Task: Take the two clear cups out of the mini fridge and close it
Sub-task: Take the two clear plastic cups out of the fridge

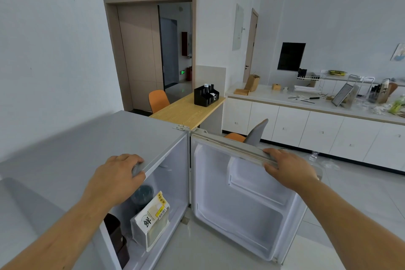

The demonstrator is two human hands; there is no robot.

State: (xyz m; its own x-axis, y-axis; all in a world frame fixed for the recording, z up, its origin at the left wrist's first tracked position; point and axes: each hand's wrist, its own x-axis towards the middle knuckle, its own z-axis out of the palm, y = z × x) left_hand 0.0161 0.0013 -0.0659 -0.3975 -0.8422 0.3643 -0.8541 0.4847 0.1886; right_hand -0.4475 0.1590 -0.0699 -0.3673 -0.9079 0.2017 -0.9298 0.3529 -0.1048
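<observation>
The grey mini fridge (87,142) stands in front of me with its door (241,204) swung wide open to the right. My left hand (118,180) rests on the front top edge of the fridge body, fingers curled over the rim. My right hand (287,166) grips the top edge of the open door. Inside, one clear cup (142,195) with a dark lid shows behind a white food bag (151,221). A second clear cup is not visible. Dark brown containers (116,237) stand at the front left of the interior.
A wooden table (188,109) with a black organiser (206,95) and orange chairs (157,99) stands beyond the fridge. White cabinets and a cluttered counter (306,103) run along the right. A grey chair (256,131) is just behind the door. A plastic bottle (313,156) lies on the floor.
</observation>
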